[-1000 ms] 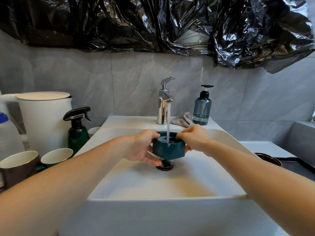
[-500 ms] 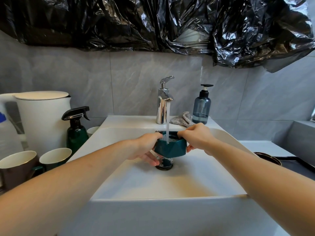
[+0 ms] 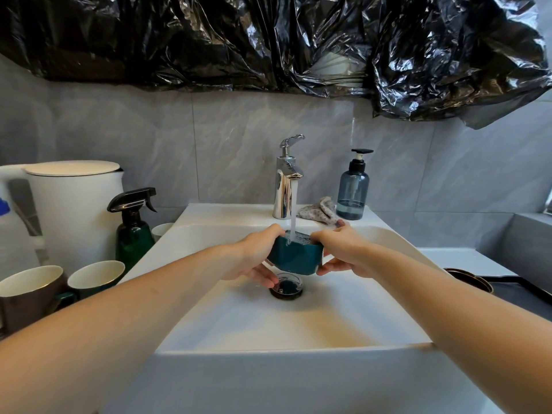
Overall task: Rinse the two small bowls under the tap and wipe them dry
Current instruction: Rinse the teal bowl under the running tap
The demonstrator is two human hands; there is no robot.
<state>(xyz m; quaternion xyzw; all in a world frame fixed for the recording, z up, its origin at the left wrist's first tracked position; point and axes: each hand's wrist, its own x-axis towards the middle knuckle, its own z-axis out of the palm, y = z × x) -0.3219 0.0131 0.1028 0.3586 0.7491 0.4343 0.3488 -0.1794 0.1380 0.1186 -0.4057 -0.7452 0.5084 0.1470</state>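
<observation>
Under the tap (image 3: 287, 177), left hand (image 3: 259, 254) and right hand (image 3: 343, 251) grip 1 bowl (image 3: 294, 258) (teal).

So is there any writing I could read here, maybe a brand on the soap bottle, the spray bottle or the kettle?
None can be read.
Soap bottle: plain blue-grey, no label shows.
Spray bottle: plain dark green, no label shows.
Kettle: plain white, no mark shows.
Tap: bare chrome.
Teal bowl, held by the left hand and right hand: no print.
Mugs: no print.
</observation>
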